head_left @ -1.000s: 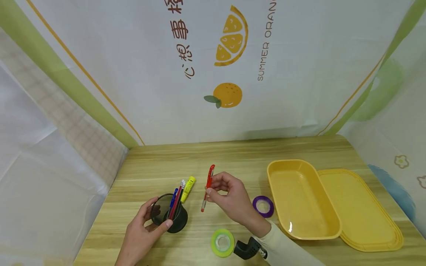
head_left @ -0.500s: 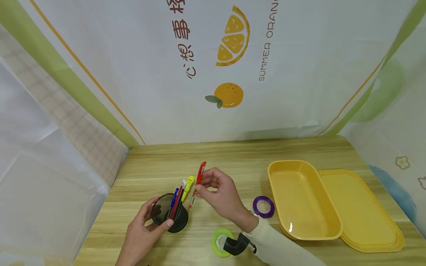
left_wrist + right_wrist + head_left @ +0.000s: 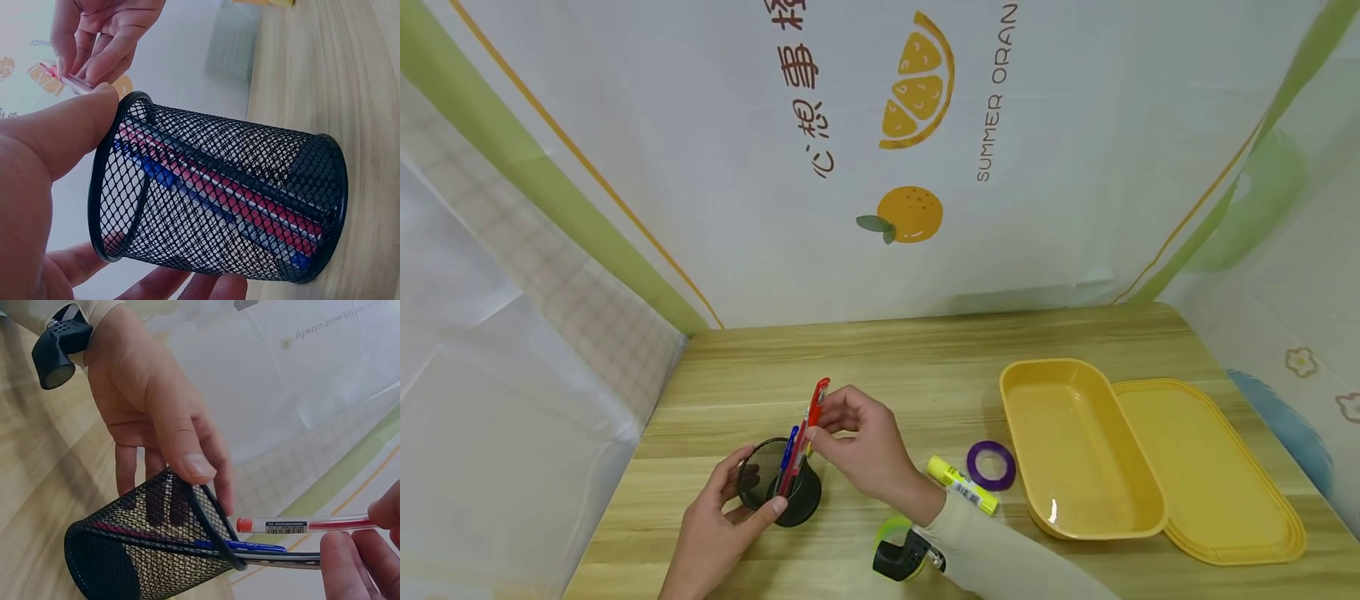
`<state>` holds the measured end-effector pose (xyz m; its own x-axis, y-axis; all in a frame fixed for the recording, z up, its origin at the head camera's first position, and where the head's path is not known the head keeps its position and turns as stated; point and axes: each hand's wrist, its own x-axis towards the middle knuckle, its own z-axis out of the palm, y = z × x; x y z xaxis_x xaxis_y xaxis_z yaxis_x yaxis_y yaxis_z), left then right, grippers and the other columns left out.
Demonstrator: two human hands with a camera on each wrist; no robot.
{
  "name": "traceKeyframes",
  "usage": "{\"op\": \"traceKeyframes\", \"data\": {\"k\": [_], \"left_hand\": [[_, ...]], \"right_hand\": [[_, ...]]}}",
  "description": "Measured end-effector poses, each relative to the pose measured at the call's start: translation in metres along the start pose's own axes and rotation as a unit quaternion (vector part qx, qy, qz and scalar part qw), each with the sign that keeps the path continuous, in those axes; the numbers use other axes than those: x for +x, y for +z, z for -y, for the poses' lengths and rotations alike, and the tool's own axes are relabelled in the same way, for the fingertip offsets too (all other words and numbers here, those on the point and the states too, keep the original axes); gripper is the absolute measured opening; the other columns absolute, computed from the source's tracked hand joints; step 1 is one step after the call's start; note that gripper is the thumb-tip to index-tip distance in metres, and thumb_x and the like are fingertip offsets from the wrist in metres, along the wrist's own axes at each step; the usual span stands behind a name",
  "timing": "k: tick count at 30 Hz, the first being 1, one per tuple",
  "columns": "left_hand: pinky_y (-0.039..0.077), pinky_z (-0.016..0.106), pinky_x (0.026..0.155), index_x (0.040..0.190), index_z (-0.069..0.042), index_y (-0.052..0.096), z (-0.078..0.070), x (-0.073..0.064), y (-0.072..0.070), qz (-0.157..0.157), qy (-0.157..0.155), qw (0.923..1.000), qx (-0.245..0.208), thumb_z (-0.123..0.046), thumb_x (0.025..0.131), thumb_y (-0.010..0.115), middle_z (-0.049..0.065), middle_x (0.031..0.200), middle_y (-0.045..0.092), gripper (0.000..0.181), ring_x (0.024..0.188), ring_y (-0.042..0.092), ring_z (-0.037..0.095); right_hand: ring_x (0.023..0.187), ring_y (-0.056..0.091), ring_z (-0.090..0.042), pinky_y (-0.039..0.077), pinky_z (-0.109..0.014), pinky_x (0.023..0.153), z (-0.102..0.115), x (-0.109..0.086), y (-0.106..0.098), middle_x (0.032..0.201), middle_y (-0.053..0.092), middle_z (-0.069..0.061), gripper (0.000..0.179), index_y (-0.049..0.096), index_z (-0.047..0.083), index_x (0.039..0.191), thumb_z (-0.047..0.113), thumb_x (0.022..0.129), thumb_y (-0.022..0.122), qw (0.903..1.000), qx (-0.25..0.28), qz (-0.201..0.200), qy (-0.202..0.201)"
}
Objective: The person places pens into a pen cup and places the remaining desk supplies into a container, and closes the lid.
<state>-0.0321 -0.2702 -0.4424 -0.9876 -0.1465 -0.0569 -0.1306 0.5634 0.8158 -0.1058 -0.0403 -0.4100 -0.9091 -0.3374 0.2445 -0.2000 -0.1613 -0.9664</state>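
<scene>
My left hand (image 3: 718, 521) grips a black mesh pen cup (image 3: 140, 544) by its rim, thumb on the near side and fingers round the far side. Inside lean a blue pen (image 3: 250, 545) and red and dark pencils (image 3: 250, 212). Between thumb and fingers, my right hand (image 3: 868, 442) pinches a red gel pen (image 3: 331, 524) near its capped upper end. The gel pen's lower tip is just outside the cup's mouth in the right wrist view, alongside the pencils. My right fingers overlap the pencils' upper ends there.
A yellow tube (image 3: 962, 485) lies beside a purple tape roll (image 3: 973, 467). The green tape roll (image 3: 891, 527) is partly hidden by my wrist camera. At right stand a yellow box (image 3: 1011, 417) and its lid (image 3: 1225, 475). Another yellow item (image 3: 808, 449) is mostly hidden behind the cup.
My right hand has moved left with the red gel pen, from beside the cup to its mouth. The yellow tube has come out from behind my right arm. My left hand stays on the cup.
</scene>
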Motion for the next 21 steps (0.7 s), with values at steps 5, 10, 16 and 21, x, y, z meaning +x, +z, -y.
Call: {"op": "traceKeyframes", "data": {"k": [5,10,16,21], "left_hand": [[0.063,0.04,0.091,0.157,-0.022,0.045,0.0,-0.001,0.0,0.001,-0.002,1.0,-0.001,-0.04,0.089,0.087,0.019,0.138,0.066,0.083,0.128,0.065,0.036],[0.063,0.043,0.092,0.157,-0.023,0.045,0.001,-0.001,0.001,0.0,-0.004,1.0,0.0,-0.041,0.089,0.087,0.02,0.139,0.065,0.082,0.129,0.064,0.037],[0.063,0.043,0.093,0.157,-0.022,0.046,0.001,0.0,0.001,-0.003,-0.001,1.0,0.001,-0.041,0.088,0.088,0.02,0.138,0.066,0.083,0.129,0.065,0.037],[0.063,0.039,0.091,0.157,-0.021,0.046,0.001,0.0,0.002,-0.004,0.004,1.0,-0.002,-0.038,0.088,0.088,0.02,0.137,0.067,0.082,0.128,0.065,0.037]], "right_hand": [[0.09,0.071,-0.008,0.062,-0.024,0.081,-0.004,0.001,0.003,0.106,0.074,-0.019,0.017,0.068,0.005,0.111,0.007,0.096,0.075,0.9998,-0.018,0.006,-0.002],[0.088,0.071,-0.006,0.062,-0.024,0.081,-0.008,0.003,0.005,0.105,0.075,-0.016,0.017,0.069,0.005,0.11,0.006,0.095,0.076,0.9996,-0.029,0.006,0.0],[0.086,0.07,-0.005,0.061,-0.021,0.078,-0.017,0.004,0.008,0.103,0.076,-0.013,0.016,0.07,0.005,0.108,0.005,0.094,0.076,0.9991,-0.039,0.003,0.014],[0.084,0.07,-0.004,0.06,-0.02,0.078,-0.022,0.003,0.01,0.099,0.077,-0.011,0.014,0.07,0.006,0.105,0.004,0.092,0.077,0.9983,-0.055,0.002,0.021]]}}
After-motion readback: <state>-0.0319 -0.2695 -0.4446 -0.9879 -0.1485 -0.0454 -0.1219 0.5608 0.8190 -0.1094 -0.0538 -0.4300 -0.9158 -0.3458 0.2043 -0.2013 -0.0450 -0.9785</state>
